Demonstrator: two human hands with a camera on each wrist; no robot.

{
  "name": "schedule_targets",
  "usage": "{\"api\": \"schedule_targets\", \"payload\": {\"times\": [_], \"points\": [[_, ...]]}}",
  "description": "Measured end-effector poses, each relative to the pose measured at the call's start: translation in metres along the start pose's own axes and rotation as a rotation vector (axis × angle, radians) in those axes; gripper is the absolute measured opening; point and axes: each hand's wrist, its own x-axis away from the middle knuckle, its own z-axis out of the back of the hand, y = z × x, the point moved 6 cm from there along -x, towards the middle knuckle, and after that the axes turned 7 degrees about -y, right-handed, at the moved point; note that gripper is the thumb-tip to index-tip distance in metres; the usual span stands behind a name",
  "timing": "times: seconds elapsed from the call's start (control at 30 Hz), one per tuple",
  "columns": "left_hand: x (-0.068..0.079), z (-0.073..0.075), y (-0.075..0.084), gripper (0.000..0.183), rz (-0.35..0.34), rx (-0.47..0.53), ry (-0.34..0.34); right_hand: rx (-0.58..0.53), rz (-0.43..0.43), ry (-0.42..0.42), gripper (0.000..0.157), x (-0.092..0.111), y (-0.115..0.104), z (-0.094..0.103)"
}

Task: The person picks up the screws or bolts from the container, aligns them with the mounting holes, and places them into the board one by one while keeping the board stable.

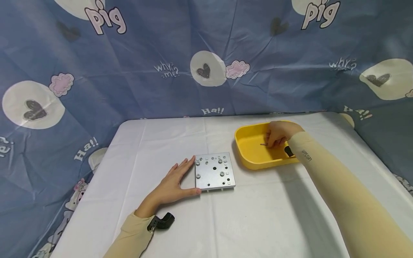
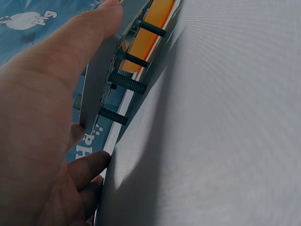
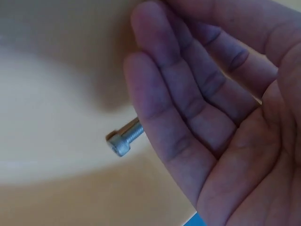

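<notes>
A silver metal plate (image 1: 213,175) lies on the white tabletop, with several holes and several socket head screws in it. Threaded screw shanks (image 2: 129,82) stick out of its underside in the left wrist view. My left hand (image 1: 174,184) spans the plate's left side, fingers spread, its thumb at the near corner and a fingertip at the far corner. Inside the yellow tray (image 1: 246,163) is my right hand (image 1: 279,134), fingers bent downward. A socket head screw (image 3: 123,140) shows beside its fingers; part of it is hidden, and whether the hand grips it is unclear.
White cloth (image 1: 258,215) covers the table. The tray stands right of the plate, its raised rim close to the plate's far right corner. A blue patterned curtain (image 1: 180,96) hangs behind the table. A black wrist camera (image 1: 164,221) sits at the left sleeve.
</notes>
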Motion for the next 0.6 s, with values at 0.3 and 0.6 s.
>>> {"api": "schedule_targets", "payload": {"times": [0.3, 0.6], "points": [[-0.001, 0.0004, 0.0009, 0.117, 0.014, -0.006, -0.006, 0.037, 0.007, 0.003, 0.008, -0.0002, -0.0003, 0.0011], [0.0009, 0.0015, 0.0002, 0.117, 0.015, -0.016, -0.011, 0.042, 0.042, 0.011, 0.01, 0.0004, -0.0006, 0.0003]]}}
